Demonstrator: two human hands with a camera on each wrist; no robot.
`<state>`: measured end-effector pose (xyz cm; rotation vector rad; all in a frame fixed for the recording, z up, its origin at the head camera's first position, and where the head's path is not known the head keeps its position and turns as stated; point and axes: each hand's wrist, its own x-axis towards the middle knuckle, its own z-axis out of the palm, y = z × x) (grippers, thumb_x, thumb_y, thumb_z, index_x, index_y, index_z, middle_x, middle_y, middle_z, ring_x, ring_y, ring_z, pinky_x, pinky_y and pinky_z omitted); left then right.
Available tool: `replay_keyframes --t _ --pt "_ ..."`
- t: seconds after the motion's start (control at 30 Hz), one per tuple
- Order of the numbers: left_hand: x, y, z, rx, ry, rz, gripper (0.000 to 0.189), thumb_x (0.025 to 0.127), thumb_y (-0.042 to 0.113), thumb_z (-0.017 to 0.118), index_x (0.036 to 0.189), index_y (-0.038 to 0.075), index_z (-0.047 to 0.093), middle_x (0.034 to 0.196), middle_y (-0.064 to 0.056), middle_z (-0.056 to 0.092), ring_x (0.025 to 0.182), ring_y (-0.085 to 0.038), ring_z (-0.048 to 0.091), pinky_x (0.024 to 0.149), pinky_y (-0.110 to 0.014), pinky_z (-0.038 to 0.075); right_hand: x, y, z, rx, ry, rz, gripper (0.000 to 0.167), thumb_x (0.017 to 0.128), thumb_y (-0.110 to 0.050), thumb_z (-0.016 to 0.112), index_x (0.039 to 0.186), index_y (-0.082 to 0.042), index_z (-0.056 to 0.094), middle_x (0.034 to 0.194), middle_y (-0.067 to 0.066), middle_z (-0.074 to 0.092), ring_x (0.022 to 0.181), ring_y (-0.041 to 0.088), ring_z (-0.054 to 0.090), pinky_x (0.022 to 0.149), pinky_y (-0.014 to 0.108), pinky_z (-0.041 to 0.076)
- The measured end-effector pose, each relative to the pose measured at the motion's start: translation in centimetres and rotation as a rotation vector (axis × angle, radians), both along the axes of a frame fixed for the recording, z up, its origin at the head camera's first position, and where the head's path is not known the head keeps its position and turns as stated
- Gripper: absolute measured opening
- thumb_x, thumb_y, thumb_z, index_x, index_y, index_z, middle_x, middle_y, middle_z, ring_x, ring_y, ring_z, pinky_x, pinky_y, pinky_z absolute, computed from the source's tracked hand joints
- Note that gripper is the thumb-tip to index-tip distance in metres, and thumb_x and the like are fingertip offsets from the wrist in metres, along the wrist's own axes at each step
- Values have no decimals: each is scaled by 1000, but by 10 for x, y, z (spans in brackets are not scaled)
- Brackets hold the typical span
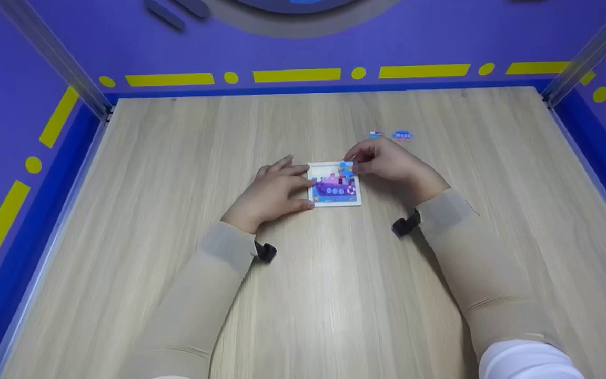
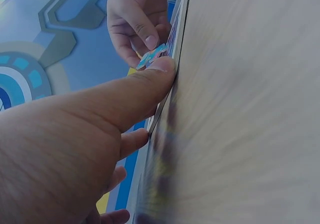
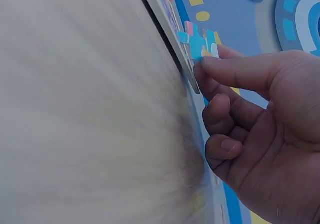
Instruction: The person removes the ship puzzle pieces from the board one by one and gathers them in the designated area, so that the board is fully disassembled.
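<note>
A small square jigsaw puzzle with a white frame (image 1: pixel 339 205) lies on the table. Its picture of a purple ship (image 1: pixel 332 190) fills the lower part, while pale backing shows at the upper left. My left hand (image 1: pixel 271 195) rests at the left edge with fingers spread, the thumb on the lower left corner of the frame. Over the upper right corner, my right hand (image 1: pixel 390 162) pinches a light-blue puzzle piece (image 3: pixel 198 45) between thumb and index finger. In the right wrist view the other fingers curl in toward the palm. The piece overlaps the frame's edge there.
Two loose puzzle pieces lie beyond my right hand: a small red, white and blue one (image 1: pixel 376 135) and a blue and pink one (image 1: pixel 402 135). Purple-blue panels with yellow marks (image 1: pixel 296 75) border the wooden table (image 1: pixel 303 295) at the back and sides.
</note>
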<state>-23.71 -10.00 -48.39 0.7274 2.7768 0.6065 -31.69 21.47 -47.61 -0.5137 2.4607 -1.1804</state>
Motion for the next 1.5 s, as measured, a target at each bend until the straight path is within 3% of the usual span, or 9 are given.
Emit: replay_keyframes --t 0.23,0.37,0.53,0.67,0.87,1.13,1.37,1.5 --pt "0 -1 0 2 0 -3 59 105 55 77 158 29 69 181 0 48 179 -37 18 141 -66 20 -6 6 -1 -155 -85 -72 13 104 -4 73 117 -5 73 99 2 73 82 17 65 71 25 54" --pt "1 -1 0 -2 -4 -1 59 105 54 77 158 30 69 181 0 48 179 -37 18 141 -67 21 -10 18 -2 -337 -160 -118 11 104 -2 70 115 -5 71 95 -1 73 76 16 66 68 27 57" --pt "1 -1 0 -4 -6 2 59 105 55 77 158 30 69 181 0 47 179 -37 18 142 -66 20 -17 34 -2 -634 -251 -242 15 105 6 66 110 -8 69 91 -1 72 76 15 65 69 26 57" --pt "1 -1 1 -6 -3 1 58 105 54 77 157 29 69 181 0 47 179 -37 18 142 -66 20 -22 49 1 -782 -246 -329 21 106 10 61 107 -9 70 88 -1 70 75 13 64 67 23 54" --pt "1 0 1 3 -4 5 58 105 53 78 157 29 70 181 0 48 179 -37 18 142 -66 19 -27 70 5 -963 -231 -391 19 110 9 58 108 -4 71 94 4 68 79 17 67 75 25 61" --pt "1 0 1 4 -7 3 59 105 54 78 157 30 69 181 0 47 179 -37 17 142 -65 18 -30 95 12 -1022 -201 -554 8 109 1 70 113 -2 76 99 3 74 82 17 67 74 24 57" --pt "1 -1 1 11 -14 5 57 105 53 78 157 30 69 182 1 46 180 -35 17 142 -66 18 -31 110 12 -922 -137 -729 20 106 -2 75 125 -2 83 102 -1 77 86 15 67 74 22 55" --pt "1 -1 2 10 -17 6 58 105 53 78 158 30 69 182 2 46 180 -35 17 143 -66 17 -31 115 11 -875 -140 -800 21 105 -1 76 123 -4 85 109 2 75 91 16 66 79 21 59"
